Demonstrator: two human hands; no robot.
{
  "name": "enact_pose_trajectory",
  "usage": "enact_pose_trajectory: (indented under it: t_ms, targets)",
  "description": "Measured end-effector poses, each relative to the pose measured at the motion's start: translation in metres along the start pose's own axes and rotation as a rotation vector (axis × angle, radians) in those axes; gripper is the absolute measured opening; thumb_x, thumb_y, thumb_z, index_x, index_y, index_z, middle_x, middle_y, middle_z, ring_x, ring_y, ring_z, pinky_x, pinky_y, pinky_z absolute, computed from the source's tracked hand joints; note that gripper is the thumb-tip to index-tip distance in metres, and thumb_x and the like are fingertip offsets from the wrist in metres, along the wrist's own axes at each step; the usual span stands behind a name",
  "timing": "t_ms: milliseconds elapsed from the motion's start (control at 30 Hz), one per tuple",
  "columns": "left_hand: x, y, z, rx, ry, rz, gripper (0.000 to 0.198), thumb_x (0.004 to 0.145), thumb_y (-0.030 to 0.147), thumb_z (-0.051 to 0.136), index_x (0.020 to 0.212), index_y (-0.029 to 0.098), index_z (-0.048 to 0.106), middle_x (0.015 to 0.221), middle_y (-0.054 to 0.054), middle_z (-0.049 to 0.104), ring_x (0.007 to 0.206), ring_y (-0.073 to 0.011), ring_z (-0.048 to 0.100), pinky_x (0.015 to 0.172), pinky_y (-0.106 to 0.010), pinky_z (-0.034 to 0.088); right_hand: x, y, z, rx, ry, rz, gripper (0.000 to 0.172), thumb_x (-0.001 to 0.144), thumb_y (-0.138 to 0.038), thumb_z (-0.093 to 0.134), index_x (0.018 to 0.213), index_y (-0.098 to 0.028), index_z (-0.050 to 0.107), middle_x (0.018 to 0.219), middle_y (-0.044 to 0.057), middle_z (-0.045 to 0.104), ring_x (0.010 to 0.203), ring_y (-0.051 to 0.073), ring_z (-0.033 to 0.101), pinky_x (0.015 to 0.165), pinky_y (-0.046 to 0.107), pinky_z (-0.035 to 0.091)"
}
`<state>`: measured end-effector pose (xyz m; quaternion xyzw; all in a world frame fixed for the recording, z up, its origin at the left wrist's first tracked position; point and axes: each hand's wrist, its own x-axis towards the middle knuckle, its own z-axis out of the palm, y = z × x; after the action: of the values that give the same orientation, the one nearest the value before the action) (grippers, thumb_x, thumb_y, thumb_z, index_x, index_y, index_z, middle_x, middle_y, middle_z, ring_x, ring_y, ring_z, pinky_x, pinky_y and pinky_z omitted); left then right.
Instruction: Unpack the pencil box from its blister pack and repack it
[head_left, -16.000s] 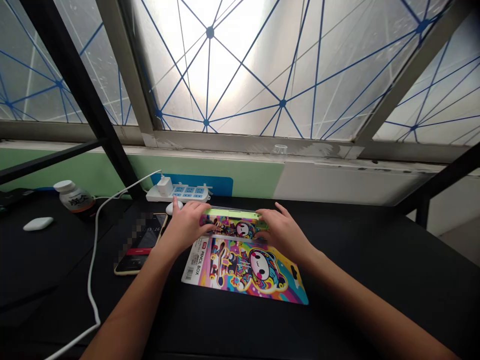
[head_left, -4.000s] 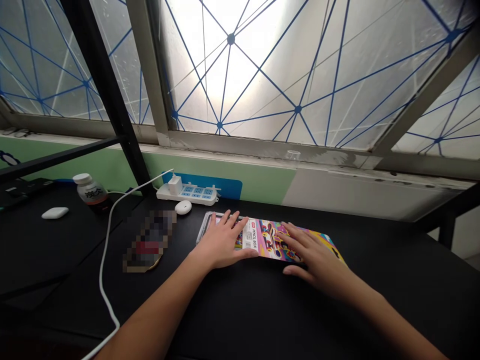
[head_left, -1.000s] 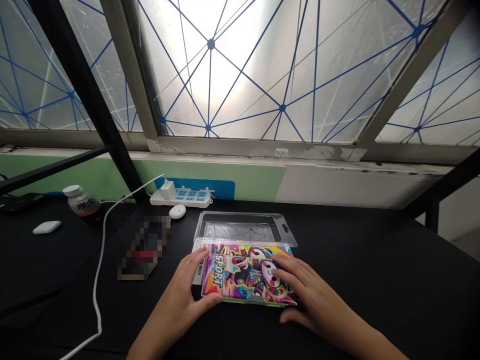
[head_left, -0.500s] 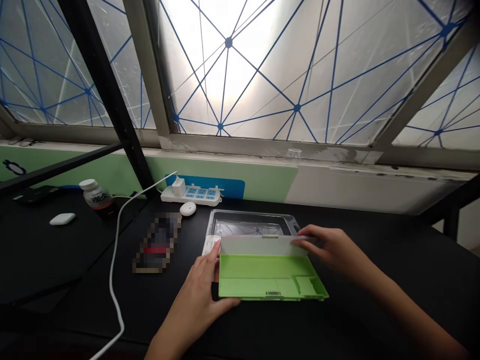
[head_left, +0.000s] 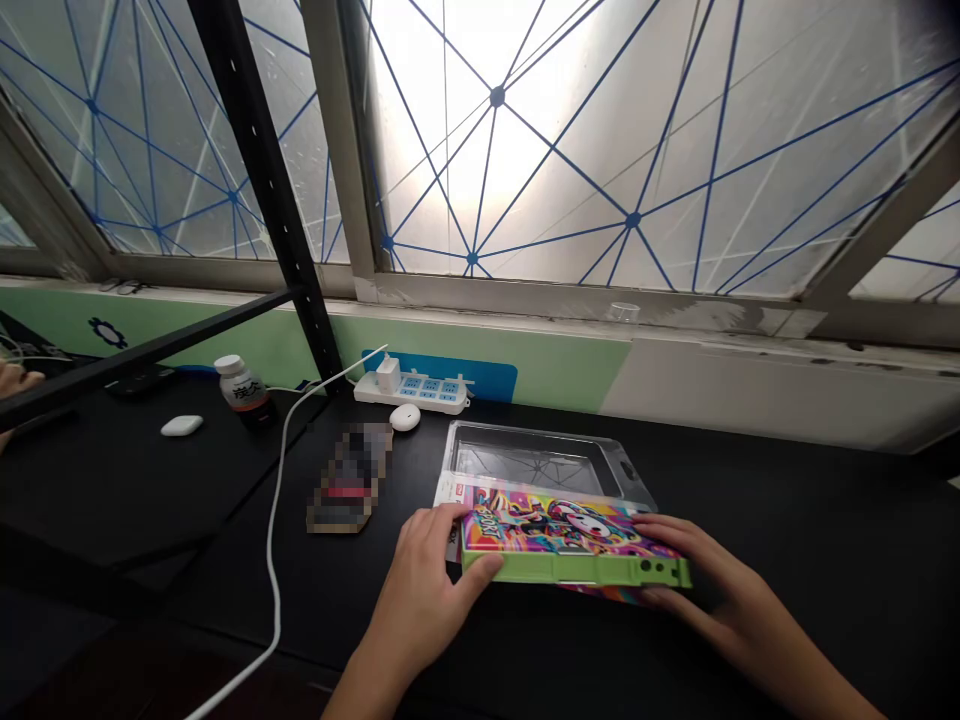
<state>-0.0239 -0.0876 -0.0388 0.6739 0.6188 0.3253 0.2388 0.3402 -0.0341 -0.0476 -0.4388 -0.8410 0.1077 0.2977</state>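
Note:
A green pencil case (head_left: 559, 568) with a colourful cartoon lid is closed, tilted a little above the black desk. My left hand (head_left: 429, 570) grips its left end, thumb on the front edge and fingers on the lid. On the right end, my right hand (head_left: 716, 575) has its fingers over the lid and its thumb low at the front edge. Behind the case lies a clear plastic package tray (head_left: 536, 440), its near part covered by the case. A printed card (head_left: 450, 488) shows partly beside my left fingers.
A pixelated flat item (head_left: 351, 478) and a white earbud case (head_left: 405, 417) lie left of the package. A power strip (head_left: 420, 392) sits by the wall. The white cable (head_left: 274, 530) runs forward past a dark-filled bottle (head_left: 244, 390). Another person's hand (head_left: 16, 380) shows at far left.
The pencil case lid has swung down, hiding the green inside and showing the printed top. My right hand has moved from the lid edge to the case's right end. The view has shifted left.

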Motion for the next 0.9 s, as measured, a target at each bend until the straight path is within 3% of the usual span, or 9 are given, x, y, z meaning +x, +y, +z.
enact_pose_trajectory:
  t_ms: [167, 300, 367, 433, 533, 633, 767, 900]
  targets:
    - [0.002, -0.012, 0.004, 0.069, 0.041, 0.065, 0.051, 0.092, 0.053, 0.059, 0.134, 0.024, 0.054, 0.128, -0.011, 0.062, 0.12, -0.0313, 0.056, 0.101, -0.046, 0.047, 0.007, -0.01, 0.0, -0.055, 0.002, 0.066, 0.042, 0.091, -0.042, 0.064, 0.13, -0.029, 0.054, 0.117, 0.008, 0.07, 0.1, 0.026, 0.071, 0.08, 0.038, 0.061]
    - [0.005, -0.022, 0.012, 0.161, 0.079, 0.075, 0.036, 0.095, 0.049, 0.055, 0.12, 0.025, 0.064, 0.132, -0.01, 0.062, 0.126, -0.0321, 0.054, 0.105, -0.05, 0.044, 0.034, -0.021, -0.013, -0.122, -0.17, 0.084, 0.032, 0.097, -0.045, 0.053, 0.122, -0.026, 0.061, 0.097, 0.007, 0.075, 0.077, 0.023, 0.069, 0.064, 0.035, 0.056]
    - [0.007, -0.023, 0.014, 0.191, 0.071, 0.053, 0.035, 0.094, 0.052, 0.054, 0.112, 0.025, 0.068, 0.135, -0.009, 0.061, 0.128, -0.0332, 0.052, 0.105, -0.052, 0.043, 0.044, -0.026, -0.016, -0.213, -0.238, 0.022, 0.029, 0.1, -0.044, 0.049, 0.114, -0.025, 0.065, 0.096, 0.007, 0.074, 0.076, 0.023, 0.067, 0.066, 0.036, 0.052]
    - [0.008, -0.022, 0.015, 0.197, 0.092, 0.021, 0.039, 0.094, 0.054, 0.053, 0.115, 0.024, 0.067, 0.136, -0.01, 0.06, 0.128, -0.0339, 0.051, 0.106, -0.053, 0.043, 0.05, -0.033, -0.015, -0.354, -0.233, -0.057, 0.027, 0.101, -0.042, 0.048, 0.107, -0.022, 0.066, 0.098, 0.008, 0.072, 0.081, 0.024, 0.065, 0.071, 0.038, 0.049]
    - [0.007, -0.018, 0.014, 0.172, 0.13, -0.018, 0.049, 0.093, 0.055, 0.053, 0.127, 0.022, 0.06, 0.133, -0.012, 0.062, 0.127, -0.0333, 0.054, 0.105, -0.051, 0.044, 0.052, -0.049, -0.004, -0.549, -0.164, -0.127, 0.022, 0.099, -0.034, 0.05, 0.103, -0.02, 0.066, 0.099, 0.01, 0.068, 0.085, 0.027, 0.062, 0.074, 0.04, 0.043]
    - [0.004, -0.014, 0.011, 0.135, 0.102, -0.026, 0.056, 0.091, 0.055, 0.057, 0.137, 0.023, 0.053, 0.136, -0.012, 0.06, 0.128, -0.033, 0.054, 0.106, -0.05, 0.044, 0.055, -0.07, 0.014, -0.569, -0.154, -0.172, 0.021, 0.098, -0.034, 0.053, 0.109, -0.02, 0.064, 0.104, 0.01, 0.068, 0.09, 0.027, 0.061, 0.078, 0.04, 0.041]
    - [0.0, -0.012, 0.007, 0.092, 0.036, 0.009, 0.077, 0.082, 0.049, 0.072, 0.148, 0.027, 0.04, 0.147, -0.011, 0.054, 0.135, -0.0329, 0.05, 0.117, -0.055, 0.029, 0.068, -0.089, 0.04, -0.57, -0.177, -0.185, 0.022, 0.099, -0.037, 0.054, 0.103, -0.018, 0.064, 0.098, 0.009, 0.067, 0.09, 0.027, 0.06, 0.078, 0.04, 0.041]
    - [0.0, -0.014, 0.005, 0.092, -0.058, 0.051, 0.089, 0.085, 0.041, 0.07, 0.156, 0.033, 0.019, 0.154, -0.01, 0.046, 0.14, -0.03, 0.045, 0.12, -0.059, 0.015, 0.078, -0.089, 0.058, -0.57, -0.121, -0.134, 0.022, 0.099, -0.036, 0.054, 0.091, -0.018, 0.063, 0.09, 0.009, 0.063, 0.085, 0.026, 0.058, 0.074, 0.038, 0.042]
